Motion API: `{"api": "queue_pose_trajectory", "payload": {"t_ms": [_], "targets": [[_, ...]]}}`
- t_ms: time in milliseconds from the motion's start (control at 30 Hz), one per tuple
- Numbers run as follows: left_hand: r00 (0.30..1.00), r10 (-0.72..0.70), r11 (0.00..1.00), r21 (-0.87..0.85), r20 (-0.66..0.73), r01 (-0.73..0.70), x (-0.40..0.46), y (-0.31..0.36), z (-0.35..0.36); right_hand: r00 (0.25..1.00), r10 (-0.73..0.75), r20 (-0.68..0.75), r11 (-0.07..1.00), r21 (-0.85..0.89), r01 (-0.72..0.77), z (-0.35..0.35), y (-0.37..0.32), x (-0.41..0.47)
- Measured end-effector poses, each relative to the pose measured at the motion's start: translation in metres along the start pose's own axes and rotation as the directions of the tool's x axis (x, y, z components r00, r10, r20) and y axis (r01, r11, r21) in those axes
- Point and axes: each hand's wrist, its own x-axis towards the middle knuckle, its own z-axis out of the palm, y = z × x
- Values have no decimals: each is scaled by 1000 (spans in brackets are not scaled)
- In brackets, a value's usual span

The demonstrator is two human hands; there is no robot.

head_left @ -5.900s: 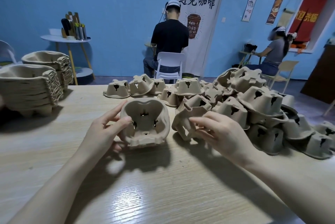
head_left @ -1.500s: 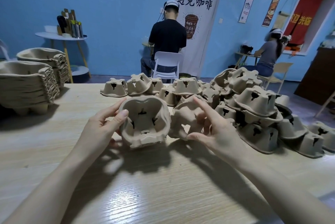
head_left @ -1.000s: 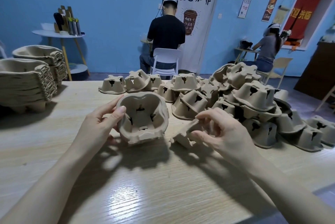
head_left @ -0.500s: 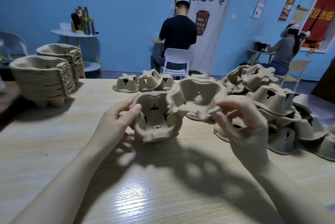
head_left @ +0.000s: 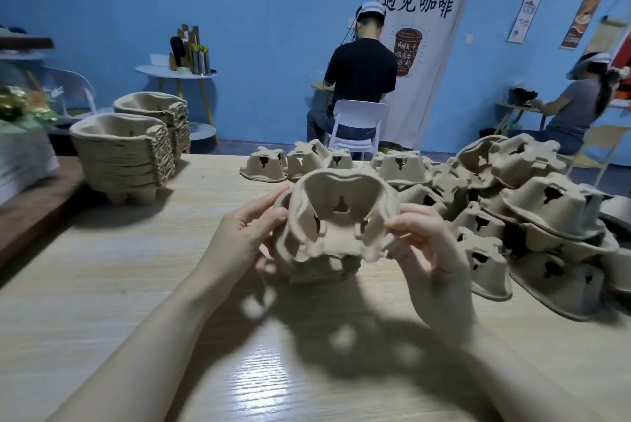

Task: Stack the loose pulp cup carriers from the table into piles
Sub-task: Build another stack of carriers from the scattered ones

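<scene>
Head view: left hand (head_left: 244, 237) and right hand (head_left: 428, 247) both grip the nested carriers (head_left: 336, 223), fingers curled on opposite rims, held tilted just above the table (head_left: 102, 285). Loose carriers (head_left: 546, 213) heaped right of the right fingers; finished piles (head_left: 123, 152) far left of the left fingers.
</scene>
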Motion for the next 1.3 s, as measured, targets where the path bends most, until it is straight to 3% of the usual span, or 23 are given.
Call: {"api": "queue_pose_trajectory", "payload": {"t_ms": [133,333,633,867,1100,1300], "targets": [[1000,0,1000,-8,16,0,-1,2,-1,998,-53,41,993,-108,57,1,-2,-4],[999,5,1000,21,32,-6,-3,1,-1,998,-49,46,992,-111,54,4,-1,-6],[999,-35,999,6,32,34,-3,0,-3,981,44,187,982,-188,-8,4,6,-11],[998,-56,998,-10,20,56,-2,-1,-2,971,147,189,973,-205,-107,4,2,-15],[997,34,993,112,75,-42,-3,-4,-3,971,171,170,961,-246,-126,4,-2,-16],[999,50,996,71,19,-51,-2,-4,-4,969,187,162,960,-241,-145,4,-4,-16]]}}
